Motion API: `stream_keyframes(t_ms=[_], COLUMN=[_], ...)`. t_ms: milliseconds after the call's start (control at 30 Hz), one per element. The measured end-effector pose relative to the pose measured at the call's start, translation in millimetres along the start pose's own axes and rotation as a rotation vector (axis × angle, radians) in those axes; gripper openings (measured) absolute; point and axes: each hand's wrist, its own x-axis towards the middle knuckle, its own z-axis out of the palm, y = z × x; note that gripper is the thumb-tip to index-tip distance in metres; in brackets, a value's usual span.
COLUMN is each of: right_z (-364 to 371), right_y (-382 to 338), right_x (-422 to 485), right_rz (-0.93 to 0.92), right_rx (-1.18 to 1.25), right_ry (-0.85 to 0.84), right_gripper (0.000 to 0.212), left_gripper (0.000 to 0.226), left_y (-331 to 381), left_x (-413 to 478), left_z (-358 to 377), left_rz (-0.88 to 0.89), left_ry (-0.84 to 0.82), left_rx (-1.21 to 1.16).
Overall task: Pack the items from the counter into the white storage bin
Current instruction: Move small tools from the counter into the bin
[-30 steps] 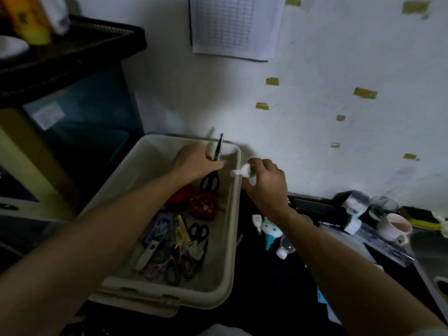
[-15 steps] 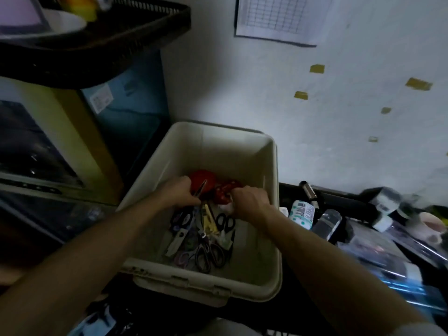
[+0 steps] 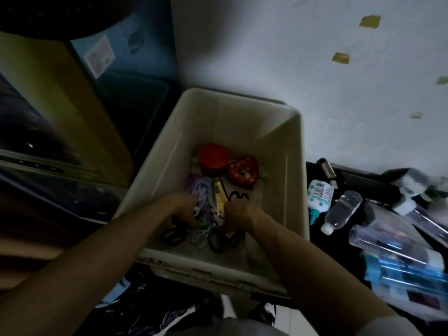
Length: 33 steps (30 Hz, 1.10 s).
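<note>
Both hands sit low in the bin (image 3: 304, 170), at the lower middle of the frame. The left hand (image 3: 183, 208) has its fingers down among the scissors (image 3: 172, 235), and the right hand (image 3: 238, 215) is curled knuckles-up just beside it, over more black handles. Whether either hand grasps something or has let go I cannot tell, since the fingertips are buried in the pile and the light is poor. The likeliest trouble is the blades. Several pairs lie tangled with their loops interlocked, so a hand drawn out quickly could catch a finger in a loop and drag a pair up with it, or scrape across an open edge. A lifted pair could also knock the yellow tube (image 3: 218, 194) or the heart box (image 3: 242, 172), both just above the hands in the frame, though these would only shift inside the bin. At the right of the frame the tabletop (image 3: 317, 248) carries a clear bottle (image 3: 343, 210) and a white bottle (image 3: 319, 196), both lying on their sides near the bin's wall. Being round and loose, they may roll off when reached for in this dimness. Plenty lies unpacked there, so the packing looks well short of done.
</note>
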Motion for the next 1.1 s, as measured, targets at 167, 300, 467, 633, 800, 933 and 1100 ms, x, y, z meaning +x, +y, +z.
stream_keyframes(t_ms=[167, 300, 467, 633, 800, 933, 1100], right_z=[10.9, 13.3, 1.8, -31.0, -61.8, -82.1, -93.8], right_y=[-10.5, -8.5, -4.6, 7.5, 26.9, 57.8, 114.1], right_x=[12.9, 23.6, 17.9, 5.5, -14.2, -41.2, -79.8], right_rz=[-0.108, -0.157, -0.21, -0.161, -0.107, -0.114, -0.109], right_rx=[-0.064, -0.031, 0.061, -0.011, -0.018, -0.005, 0.016], right_ry=[-0.106, -0.169, -0.137, 0.05, 0.371, 0.666, 0.976], right_gripper=[0.063, 0.069, 0.054, 0.036, 0.021, 0.022, 0.033], left_gripper=[0.041, 0.045, 0.025, 0.024, 0.029, 0.025, 0.019], left_y=[7.0, 15.2, 9.4, 4.3, 34.2, 65.4, 111.8], left_x=[8.4, 8.6, 12.4, 6.9, -4.0, -6.7, -18.2], left_z=[9.6, 11.4, -3.8, -23.1, -48.4, -70.8, -90.7], left_rz=[0.038, 0.098, 0.116, 0.159, 0.202, 0.256, 0.344], left_ry=[-0.008, 0.004, 0.129, 0.452, 0.823, 1.03, 1.179], left_rx=[0.087, 0.136, 0.087, 0.036, -0.042, -0.17, -0.313])
